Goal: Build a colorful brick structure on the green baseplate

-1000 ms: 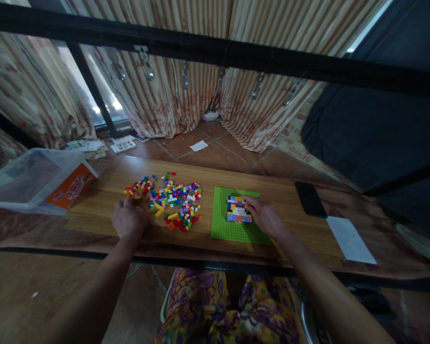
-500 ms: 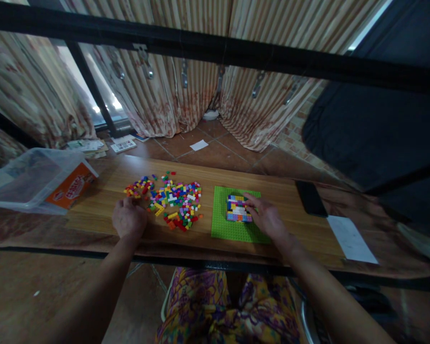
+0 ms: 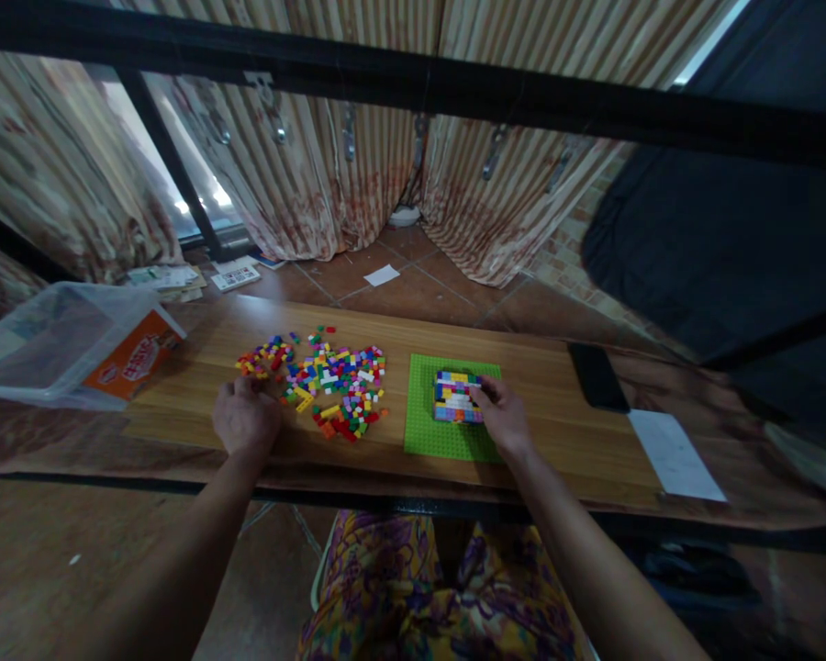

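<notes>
My left hand (image 3: 246, 416) rests on the wooden board, fingers curled in, just left of a loose pile of small toy bricks (image 3: 330, 375). Its fingertips are turned away, so anything in them is hidden. On a green studded baseplate (image 3: 421, 439) sits a low rectangular build of multicoloured toy bricks (image 3: 457, 400), with white ones in its middle. My right hand (image 3: 502, 413) is at the right side of this build, thumb and forefinger bent together at its edge. Whether a small brick is between them is too small to tell.
A clear plastic tub (image 3: 75, 344) with an orange label lies at the left. To the right are a black phone (image 3: 597, 377) and a white sheet of paper (image 3: 675, 454). A dark metal bar (image 3: 413, 83) crosses above, before striped curtains.
My right hand has drawn back slightly, its fingers more bent at the build's right edge. My left hand has hardly moved. The view has shifted a little.
</notes>
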Available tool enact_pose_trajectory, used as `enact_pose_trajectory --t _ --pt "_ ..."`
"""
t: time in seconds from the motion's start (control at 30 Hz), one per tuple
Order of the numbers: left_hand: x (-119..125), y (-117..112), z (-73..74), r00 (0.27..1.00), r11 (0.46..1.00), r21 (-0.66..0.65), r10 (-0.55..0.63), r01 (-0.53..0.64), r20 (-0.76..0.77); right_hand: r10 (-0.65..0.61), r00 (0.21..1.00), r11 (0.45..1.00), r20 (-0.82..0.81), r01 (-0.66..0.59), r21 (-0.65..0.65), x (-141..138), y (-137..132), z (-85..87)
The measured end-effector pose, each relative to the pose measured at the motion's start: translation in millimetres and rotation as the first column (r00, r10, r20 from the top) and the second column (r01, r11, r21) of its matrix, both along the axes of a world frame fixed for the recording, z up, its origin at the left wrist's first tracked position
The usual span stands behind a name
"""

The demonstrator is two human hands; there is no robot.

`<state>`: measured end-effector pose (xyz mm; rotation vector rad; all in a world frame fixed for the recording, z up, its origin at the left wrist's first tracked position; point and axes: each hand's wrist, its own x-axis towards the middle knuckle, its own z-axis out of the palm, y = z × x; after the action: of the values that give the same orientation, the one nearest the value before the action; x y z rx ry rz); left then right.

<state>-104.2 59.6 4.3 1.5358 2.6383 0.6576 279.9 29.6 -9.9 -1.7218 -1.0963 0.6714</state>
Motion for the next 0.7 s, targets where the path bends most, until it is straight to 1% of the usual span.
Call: enact_pose_trajectory --t 0.2,0.33,0.47,0.6,0.7 --pt "-1.3 1.3 -2.8 1.000 1.000 0.005 -0.005 0.005 -0.011 -0.047 0.972 0.999 -0.228 0.050 0.010 -5.7 1.0 -1.4" --pt "-0.8 1.7 -3.0 1.000 1.000 -0.002 0.009 -0.009 -0.019 -0.103 0.943 0.994 -0.318 0.111 0.008 -9.5 2.5 -0.5" --pt "-1.7 1.6 -5.2 0.999 1.000 0.007 0.003 -0.003 -0.035 -0.141 0.927 0.989 -0.348 0.149 -0.003 -12.3 2.7 3.1" --pt "-3.8 1.8 -8.5 0.999 1.000 0.021 -0.011 0.012 -0.045 -0.127 0.938 0.991 -0.322 0.133 -0.004 -13.0 1.1 8.6" --pt "-4.7 2.5 -10.4 0.999 1.000 0.024 -0.012 0.013 -0.049 -0.128 0.947 0.991 -0.296 0.131 -0.008 -12.7 0.5 8.4"
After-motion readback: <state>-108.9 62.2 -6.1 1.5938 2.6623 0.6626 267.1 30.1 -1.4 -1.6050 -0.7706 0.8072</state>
